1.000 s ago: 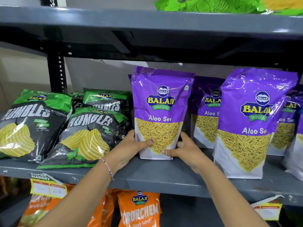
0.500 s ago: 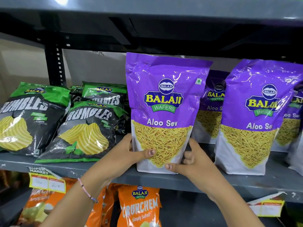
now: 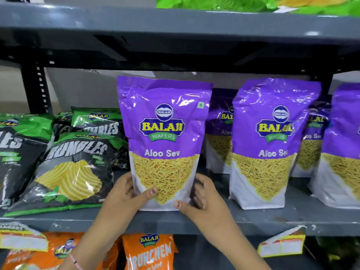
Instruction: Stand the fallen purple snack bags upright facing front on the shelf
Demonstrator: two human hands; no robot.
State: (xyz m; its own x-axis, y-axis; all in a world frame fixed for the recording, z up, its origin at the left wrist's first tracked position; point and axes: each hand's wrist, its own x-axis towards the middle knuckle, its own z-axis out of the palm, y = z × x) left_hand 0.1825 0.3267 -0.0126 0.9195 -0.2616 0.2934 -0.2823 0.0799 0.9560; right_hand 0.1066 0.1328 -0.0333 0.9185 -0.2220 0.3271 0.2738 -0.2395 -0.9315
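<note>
A purple Aloo Sev bag (image 3: 163, 133) stands upright, front facing me, near the front edge of the grey shelf (image 3: 253, 221). My left hand (image 3: 126, 195) grips its lower left corner, thumb across the front. My right hand (image 3: 202, 201) holds its lower right corner the same way. A second purple bag (image 3: 270, 141) stands upright to the right, and a third (image 3: 342, 149) is cut off by the right edge. Two more purple bags, one (image 3: 220, 131) and another (image 3: 313, 139), stand behind them, partly hidden.
Black-and-green Rumbles chip bags (image 3: 74, 168) lean back on the left of the same shelf. Orange Crunchem bags (image 3: 150, 252) sit on the shelf below, with yellow price tags (image 3: 282, 242) on the shelf edge. Green bags (image 3: 214, 4) lie on the shelf above.
Both hands have pulled the held purple bag forward from the back row to the shelf's front edge and set it upright beside the second bag. The view has shifted slightly.
</note>
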